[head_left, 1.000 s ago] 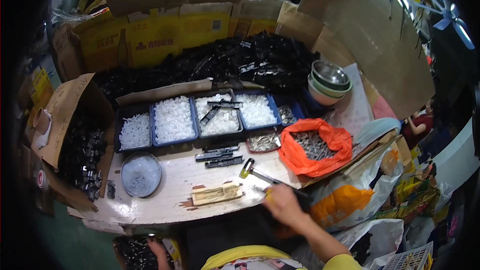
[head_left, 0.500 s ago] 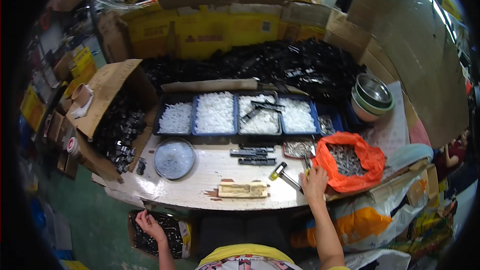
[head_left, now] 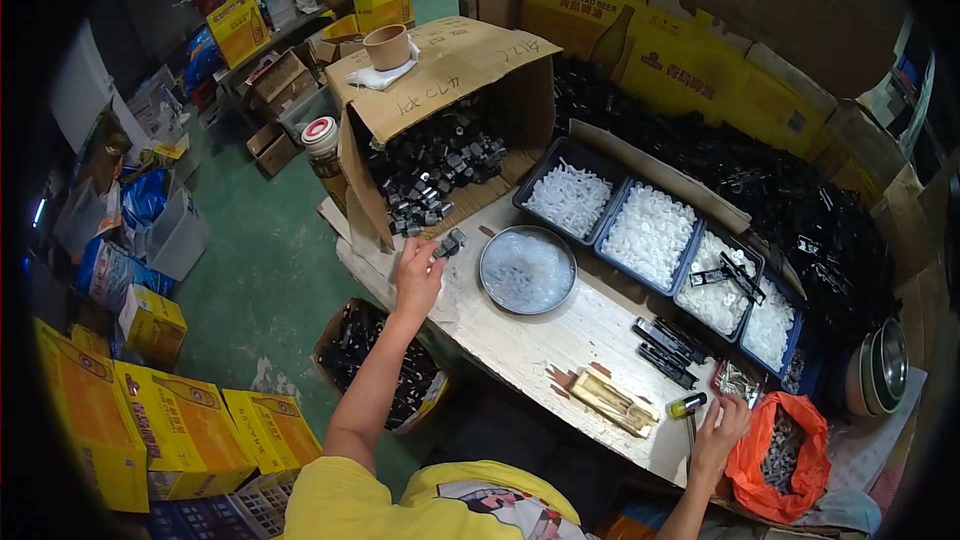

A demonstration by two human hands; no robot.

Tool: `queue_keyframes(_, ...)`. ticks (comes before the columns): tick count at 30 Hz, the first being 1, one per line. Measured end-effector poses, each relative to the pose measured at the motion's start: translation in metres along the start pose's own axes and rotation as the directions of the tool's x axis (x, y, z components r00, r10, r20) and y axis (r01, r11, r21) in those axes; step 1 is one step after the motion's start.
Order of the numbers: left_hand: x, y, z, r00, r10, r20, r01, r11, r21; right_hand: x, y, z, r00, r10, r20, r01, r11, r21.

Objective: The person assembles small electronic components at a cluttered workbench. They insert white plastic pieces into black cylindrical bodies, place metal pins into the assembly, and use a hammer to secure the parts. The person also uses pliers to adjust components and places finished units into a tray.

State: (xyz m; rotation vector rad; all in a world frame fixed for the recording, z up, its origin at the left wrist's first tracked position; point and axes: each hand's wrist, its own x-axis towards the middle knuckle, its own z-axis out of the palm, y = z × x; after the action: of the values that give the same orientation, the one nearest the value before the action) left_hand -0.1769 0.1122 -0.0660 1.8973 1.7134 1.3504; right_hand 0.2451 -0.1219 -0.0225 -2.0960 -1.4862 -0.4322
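My left hand (head_left: 418, 280) reaches to the table's left edge, its fingers parted beside a few small dark metal clips (head_left: 450, 243) and touching or nearly touching them. More such clips (head_left: 440, 165) fill an open cardboard box just beyond. At the right, my right hand (head_left: 720, 430) hovers by a small hammer (head_left: 687, 406) with a black and yellow head, between it and an orange plastic bag (head_left: 745, 465) of grey parts. Its fingers are bent but apart, near a little tray of metal pins (head_left: 735, 380). A wooden fixture block (head_left: 612, 402) lies at the table's front.
Several black strip-like parts (head_left: 668, 350) lie behind the block. A round metal bowl (head_left: 528, 272) holds translucent pieces. Blue trays (head_left: 650, 240) of white plastic parts stand in a row before a heap of black parts (head_left: 700, 165). A carton of black parts (head_left: 375, 360) sits below the table.
The view has swung left. My left hand has gone from above the floor carton up to the clips on the table. My right hand stays near the hammer and orange bag.
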Motion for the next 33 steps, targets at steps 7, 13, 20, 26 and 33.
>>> queue_keyframes(7,0.015,-0.011,0.022,0.984,0.087,0.157,-0.124,0.96,0.25,0.019,-0.028,0.031,0.987,-0.122,0.101,0.105,0.982,0.159)
queue_keyframes(13,-0.021,0.018,0.018,0.973,0.132,0.188,-0.156,0.98,0.12,0.014,-0.035,0.036,0.982,-0.104,0.159,0.081,0.986,0.142)
queue_keyframes(20,-0.03,0.019,0.011,0.938,0.225,0.262,-0.298,0.911,0.285,0.026,-0.045,0.068,0.966,-0.164,0.199,0.149,0.985,0.088)
queue_keyframes(26,-0.023,-0.007,0.001,0.974,0.138,0.178,-0.157,0.983,0.093,0.024,-0.051,0.058,0.938,-0.297,0.179,0.271,0.95,0.155)
queue_keyframes(33,-0.032,0.005,-0.027,0.81,-0.449,0.376,0.565,0.429,-0.705,0.008,-0.041,0.055,0.964,-0.194,0.181,0.132,0.943,0.304)
